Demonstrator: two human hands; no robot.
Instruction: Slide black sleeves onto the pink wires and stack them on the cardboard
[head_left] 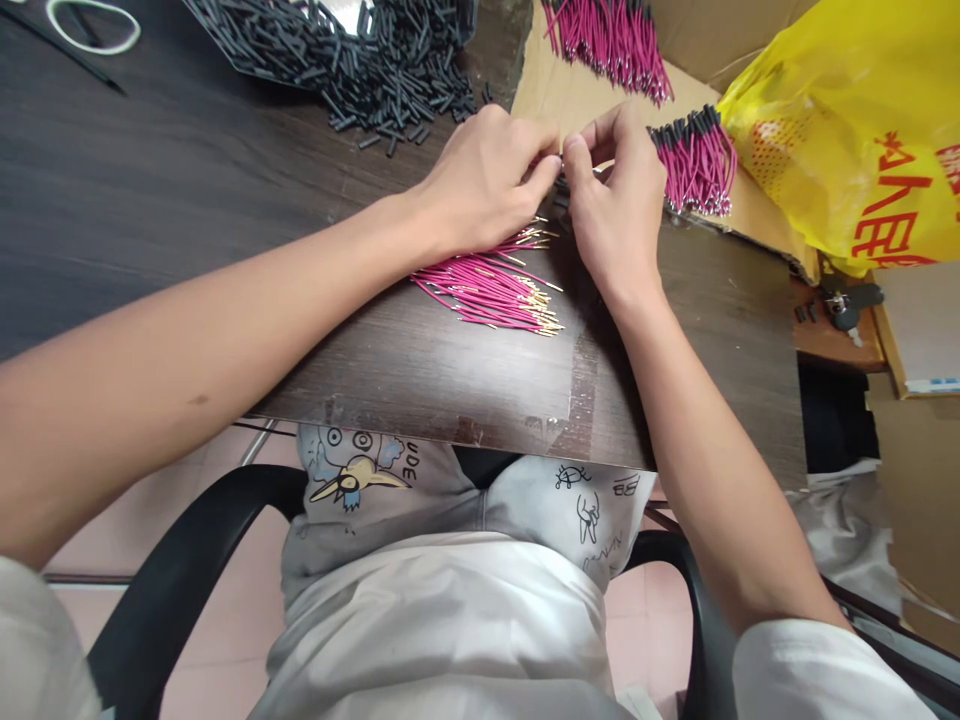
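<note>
Above the dark table, my left hand (491,170) and my right hand (619,205) meet fingertip to fingertip, both pinched closed. Something tiny shows between the fingertips, too small and too covered to name. Under and in front of my left hand lies a loose bundle of magenta wires (487,290), their bare gold-coloured tips pointing right. Beside my right hand, a row of magenta wires with black sleeves (697,165) rests on a cardboard sheet (536,75). Another such bunch (611,45) lies farther back. A few dark pieces sit on the table beneath my hands, partly hidden.
A heap of short black tubes (390,75) spills from a tray at the back. A white cable loop (94,48) lies at far left. On the right are a yellow plastic bag (840,120) and keys (844,308). The table's front edge (450,440) is close to my lap.
</note>
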